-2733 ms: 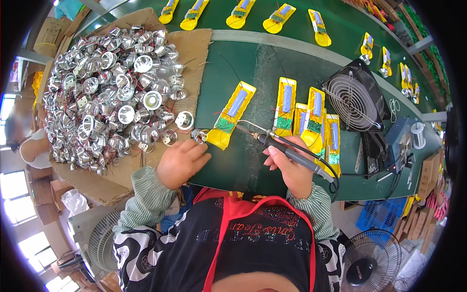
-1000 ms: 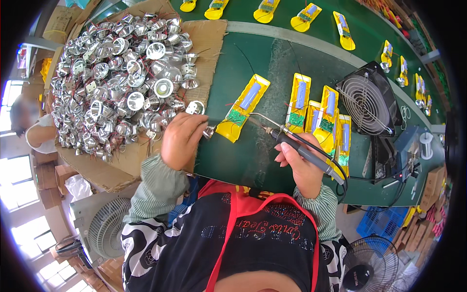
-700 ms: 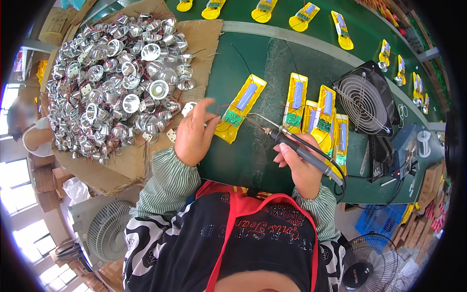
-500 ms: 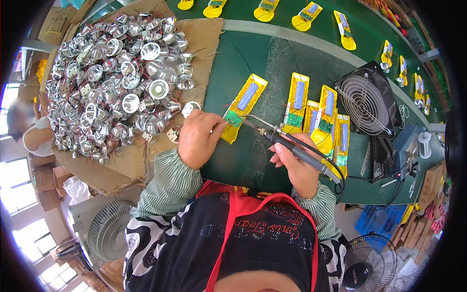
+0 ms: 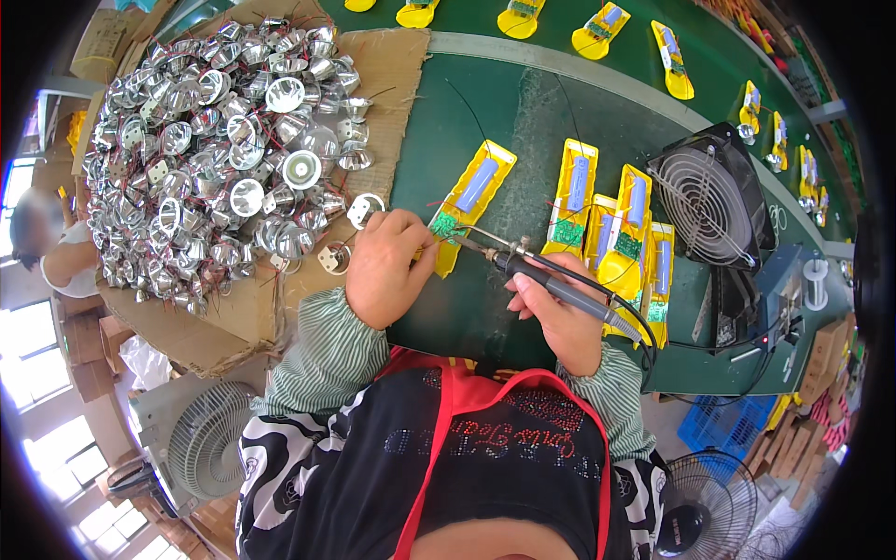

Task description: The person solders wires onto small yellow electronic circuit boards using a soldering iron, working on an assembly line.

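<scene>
My right hand grips a soldering iron by its grey handle. A thin curved metal tube is fixed alongside the iron, and its tip meets the small green circuit board in a yellow plastic housing. A blue-purple cylindrical battery lies in the same housing, and a black wire runs from its far end. Beside the board, my left hand has its thumb and fingers pinched together; what they hold is too small to make out.
Silver reflector cups with wires are heaped on cardboard at left. More yellow housings lie right of the iron, beside a black fan. A solder spool stands at far right. Across the back, a green belt carries spaced-out housings.
Housings on the belt have shifted to the right. The iron's tip has stayed at the board, with its handle tilted slightly differently. My left hand keeps its pinch in nearly the same place.
</scene>
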`<control>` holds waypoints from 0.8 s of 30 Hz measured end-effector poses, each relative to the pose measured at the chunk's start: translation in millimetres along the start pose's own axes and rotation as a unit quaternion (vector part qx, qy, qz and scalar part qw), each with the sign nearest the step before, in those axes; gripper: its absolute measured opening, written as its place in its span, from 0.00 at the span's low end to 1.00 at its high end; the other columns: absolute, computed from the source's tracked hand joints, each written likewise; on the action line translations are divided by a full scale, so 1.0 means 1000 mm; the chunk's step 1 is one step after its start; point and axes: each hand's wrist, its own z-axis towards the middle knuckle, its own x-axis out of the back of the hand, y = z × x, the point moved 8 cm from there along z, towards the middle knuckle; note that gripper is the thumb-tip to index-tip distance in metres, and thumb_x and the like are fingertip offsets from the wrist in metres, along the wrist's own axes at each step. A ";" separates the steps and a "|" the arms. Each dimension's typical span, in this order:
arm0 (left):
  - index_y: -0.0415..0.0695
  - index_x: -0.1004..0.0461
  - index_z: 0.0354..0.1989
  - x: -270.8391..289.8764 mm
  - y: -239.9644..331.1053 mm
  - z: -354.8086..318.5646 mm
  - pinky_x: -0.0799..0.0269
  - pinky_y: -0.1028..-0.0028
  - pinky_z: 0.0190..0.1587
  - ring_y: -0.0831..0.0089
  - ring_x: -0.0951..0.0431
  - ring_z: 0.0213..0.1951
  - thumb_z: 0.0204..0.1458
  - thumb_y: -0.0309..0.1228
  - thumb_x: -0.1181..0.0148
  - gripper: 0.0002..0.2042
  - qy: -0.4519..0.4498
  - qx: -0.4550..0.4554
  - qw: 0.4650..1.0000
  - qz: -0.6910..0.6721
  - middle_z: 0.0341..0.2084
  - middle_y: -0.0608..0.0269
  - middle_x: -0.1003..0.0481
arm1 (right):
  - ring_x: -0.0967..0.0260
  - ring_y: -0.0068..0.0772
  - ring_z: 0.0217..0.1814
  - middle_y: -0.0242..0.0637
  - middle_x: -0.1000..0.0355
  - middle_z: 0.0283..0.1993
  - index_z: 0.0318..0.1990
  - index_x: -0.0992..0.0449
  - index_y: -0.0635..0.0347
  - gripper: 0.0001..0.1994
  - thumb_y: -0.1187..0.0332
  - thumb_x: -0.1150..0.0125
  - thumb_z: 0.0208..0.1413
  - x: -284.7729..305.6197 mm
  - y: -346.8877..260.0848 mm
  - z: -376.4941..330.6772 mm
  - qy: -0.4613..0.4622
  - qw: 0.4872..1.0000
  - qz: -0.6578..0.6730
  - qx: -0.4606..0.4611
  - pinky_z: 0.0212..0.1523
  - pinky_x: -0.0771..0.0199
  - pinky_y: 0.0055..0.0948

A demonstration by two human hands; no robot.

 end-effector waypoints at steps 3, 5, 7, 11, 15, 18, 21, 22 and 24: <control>0.39 0.29 0.26 -0.001 -0.001 0.000 0.36 0.65 0.36 0.58 0.32 0.34 0.43 0.24 0.41 0.03 -0.005 0.005 1.000 -0.001 0.29 0.58 0.30 | 0.29 0.20 0.26 0.35 0.27 0.30 0.39 0.30 0.68 0.09 0.74 0.41 0.51 0.000 0.003 0.002 -0.002 1.000 0.002 -0.005 0.24 0.30 0.17; 0.39 0.29 0.26 -0.001 -0.002 0.000 0.36 0.65 0.36 0.59 0.32 0.34 0.43 0.24 0.41 0.03 -0.005 0.004 1.000 -0.001 0.29 0.58 0.30 | 0.29 0.20 0.26 0.35 0.27 0.30 0.39 0.30 0.68 0.09 0.74 0.41 0.51 0.000 0.005 0.003 -0.004 1.000 0.007 -0.009 0.24 0.30 0.17; 0.39 0.28 0.26 0.000 -0.001 0.001 0.36 0.65 0.36 0.59 0.32 0.34 0.43 0.24 0.41 0.03 -0.008 0.006 1.000 -0.002 0.29 0.58 0.30 | 0.28 0.24 0.27 0.42 0.27 0.33 0.41 0.33 0.69 0.10 0.75 0.43 0.53 -0.001 0.005 0.004 -0.021 0.999 -0.024 -0.009 0.26 0.28 0.18; 0.39 0.28 0.26 0.000 -0.002 0.000 0.36 0.65 0.36 0.59 0.32 0.34 0.43 0.24 0.41 0.03 -0.008 0.003 1.000 -0.004 0.29 0.58 0.30 | 0.28 0.25 0.28 0.43 0.27 0.33 0.42 0.33 0.69 0.10 0.75 0.43 0.52 -0.002 0.003 0.002 -0.023 0.999 -0.028 0.003 0.26 0.27 0.19; 0.39 0.28 0.26 0.000 0.002 0.001 0.36 0.65 0.35 0.59 0.32 0.33 0.43 0.24 0.41 0.03 -0.010 -0.001 1.000 -0.007 0.29 0.58 0.30 | 0.28 0.21 0.26 0.38 0.27 0.30 0.38 0.31 0.70 0.09 0.76 0.41 0.51 0.006 -0.010 -0.006 0.016 0.999 0.005 0.035 0.24 0.29 0.18; 0.39 0.28 0.26 0.000 0.001 0.000 0.36 0.65 0.35 0.59 0.32 0.33 0.44 0.24 0.41 0.03 -0.008 -0.001 1.000 -0.004 0.29 0.58 0.30 | 0.28 0.22 0.26 0.39 0.27 0.30 0.38 0.31 0.71 0.09 0.77 0.41 0.50 0.010 -0.017 -0.010 0.021 0.998 0.004 0.052 0.24 0.29 0.18; 0.40 0.27 0.26 -0.001 -0.001 -0.001 0.36 0.64 0.35 0.59 0.32 0.33 0.43 0.25 0.41 0.03 -0.004 -0.001 1.000 0.000 0.29 0.59 0.30 | 0.28 0.23 0.26 0.40 0.27 0.30 0.38 0.31 0.71 0.09 0.77 0.42 0.51 0.014 -0.020 -0.014 0.025 0.999 0.006 0.048 0.24 0.29 0.18; 0.41 0.27 0.25 -0.001 -0.001 -0.001 0.36 0.64 0.36 0.59 0.31 0.33 0.43 0.26 0.42 0.03 -0.002 0.001 1.000 0.002 0.28 0.60 0.30 | 0.28 0.24 0.26 0.40 0.27 0.30 0.38 0.31 0.71 0.09 0.77 0.42 0.50 0.016 -0.020 -0.016 0.028 0.999 0.004 0.043 0.24 0.29 0.18; 0.41 0.27 0.25 0.000 0.000 -0.001 0.36 0.64 0.35 0.59 0.31 0.33 0.42 0.26 0.41 0.03 0.001 0.000 1.000 0.003 0.28 0.60 0.30 | 0.28 0.24 0.26 0.41 0.26 0.30 0.38 0.32 0.71 0.09 0.77 0.42 0.50 0.019 -0.025 -0.019 0.030 0.999 -0.002 0.045 0.24 0.28 0.19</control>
